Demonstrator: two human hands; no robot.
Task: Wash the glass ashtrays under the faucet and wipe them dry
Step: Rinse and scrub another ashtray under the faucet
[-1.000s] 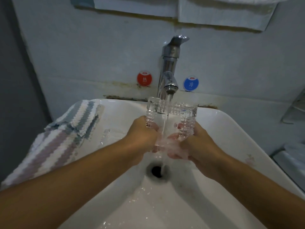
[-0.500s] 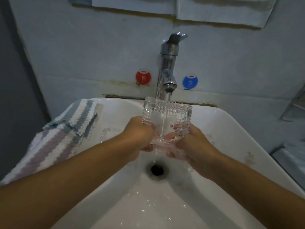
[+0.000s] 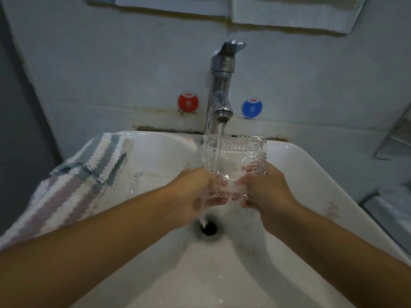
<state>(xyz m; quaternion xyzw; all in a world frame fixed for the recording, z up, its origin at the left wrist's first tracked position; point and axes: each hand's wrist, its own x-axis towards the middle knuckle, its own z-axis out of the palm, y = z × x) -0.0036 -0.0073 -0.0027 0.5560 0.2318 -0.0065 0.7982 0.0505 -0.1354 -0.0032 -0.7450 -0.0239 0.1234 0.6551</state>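
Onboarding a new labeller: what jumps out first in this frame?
A square cut-glass ashtray held tilted under the running faucet, gripped by left hand and right hand over the white sink. A striped towel drapes the sink's left rim; red and blue stickers flank the faucet.

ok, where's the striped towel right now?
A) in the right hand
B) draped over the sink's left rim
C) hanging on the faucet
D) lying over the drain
B: the striped towel lies draped over the left rim of the sink, apart from both hands, which hold the glass ashtray under the faucet.
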